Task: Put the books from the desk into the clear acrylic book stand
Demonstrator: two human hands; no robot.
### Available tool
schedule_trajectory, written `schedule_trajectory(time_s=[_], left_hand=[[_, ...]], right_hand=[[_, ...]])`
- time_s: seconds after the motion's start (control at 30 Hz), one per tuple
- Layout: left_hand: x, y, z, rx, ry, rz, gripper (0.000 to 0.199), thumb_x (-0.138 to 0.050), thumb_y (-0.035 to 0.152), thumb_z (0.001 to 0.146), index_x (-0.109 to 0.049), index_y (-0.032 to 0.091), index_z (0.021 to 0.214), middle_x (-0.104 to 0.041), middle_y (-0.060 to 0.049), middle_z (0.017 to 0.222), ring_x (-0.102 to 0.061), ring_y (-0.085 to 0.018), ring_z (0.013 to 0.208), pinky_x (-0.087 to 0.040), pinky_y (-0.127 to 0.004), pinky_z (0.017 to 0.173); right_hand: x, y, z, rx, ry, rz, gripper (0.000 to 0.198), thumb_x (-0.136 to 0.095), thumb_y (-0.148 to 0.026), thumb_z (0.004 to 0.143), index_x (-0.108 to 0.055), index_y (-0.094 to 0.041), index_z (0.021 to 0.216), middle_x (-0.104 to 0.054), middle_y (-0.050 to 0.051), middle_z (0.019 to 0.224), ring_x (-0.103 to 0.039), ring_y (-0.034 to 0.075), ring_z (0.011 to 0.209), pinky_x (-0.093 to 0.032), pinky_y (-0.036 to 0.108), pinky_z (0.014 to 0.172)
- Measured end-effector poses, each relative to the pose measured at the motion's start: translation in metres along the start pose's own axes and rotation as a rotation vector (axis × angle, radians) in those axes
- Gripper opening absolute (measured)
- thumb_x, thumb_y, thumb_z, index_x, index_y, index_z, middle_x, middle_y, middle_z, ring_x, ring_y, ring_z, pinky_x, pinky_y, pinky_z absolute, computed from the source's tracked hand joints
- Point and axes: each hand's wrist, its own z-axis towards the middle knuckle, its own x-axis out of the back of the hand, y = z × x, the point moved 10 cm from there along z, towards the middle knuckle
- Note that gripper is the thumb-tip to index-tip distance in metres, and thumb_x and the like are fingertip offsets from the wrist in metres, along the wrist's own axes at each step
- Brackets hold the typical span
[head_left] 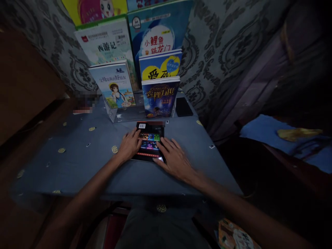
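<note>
While both my hands rest on a dark book (149, 141) lying flat on the table (77, 162), I look down at it from above. My left hand (129, 145) lies palm down with loose, spread fingers on the book's left edge; it grips nothing. My right hand (174, 158) lies flat over the book's lower right corner, fingers stretched forward and apart, also gripping nothing. The book sits near the middle of the table, just in front of a clear stand (116, 116). Its cover is black with a white barcode label at the top and small coloured pictures across the middle.

A grey-blue cloth with small pale round patterns covers the table. Behind the book, more books stand upright in rows facing me. Nearest is a dark blue one (158, 97) with gold lettering, just beyond my fingertips. To its left stands a pale one (114, 84) showing a cartoon girl. Behind these rise a yellow and blue book (160, 65), a white one (109, 43) and a light blue one (158, 29) with Chinese writing. A black phone (183, 106) lies flat to the right of the dark blue book. Grey patterned wallpaper (220, 45) fills the wall behind. The room is dim.
</note>
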Motion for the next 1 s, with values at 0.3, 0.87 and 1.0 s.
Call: schedule_trajectory(time_s=[0.3,0.87,1.0], left_hand=[[-0.011,0.035,0.027,-0.244,-0.157,-0.081,0.053,-0.033,0.013,0.097,-0.045,0.025,0.147,-0.039,-0.007,0.16,-0.027,-0.024,0.152,-0.025,-0.056,0.121],[-0.004,-0.022,-0.054,-0.035,0.058,-0.106,0.051,-0.038,0.041,0.102,-0.039,0.018,0.148,-0.036,-0.017,0.16,-0.027,-0.03,0.152,-0.026,-0.056,0.12],[0.008,-0.021,-0.037,-0.045,-0.003,-0.103,0.042,-0.049,0.045,0.097,-0.053,0.018,0.13,-0.05,-0.018,0.147,-0.042,-0.034,0.141,-0.034,-0.055,0.112]], right_hand=[[0.013,-0.076,-0.015,0.233,-0.054,0.128,0.044,-0.062,-0.039,0.094,-0.064,-0.015,0.13,-0.071,0.016,0.119,-0.059,0.031,0.114,-0.049,0.05,0.099],[0.005,-0.048,-0.005,0.326,-0.005,0.385,0.029,-0.057,-0.015,0.094,-0.068,-0.021,0.12,-0.074,0.009,0.112,-0.063,0.024,0.109,-0.054,0.043,0.094],[0.012,-0.034,-0.004,0.235,0.042,0.419,0.023,-0.058,-0.018,0.094,-0.071,-0.02,0.113,-0.075,0.009,0.103,-0.066,0.022,0.1,-0.056,0.039,0.087]])
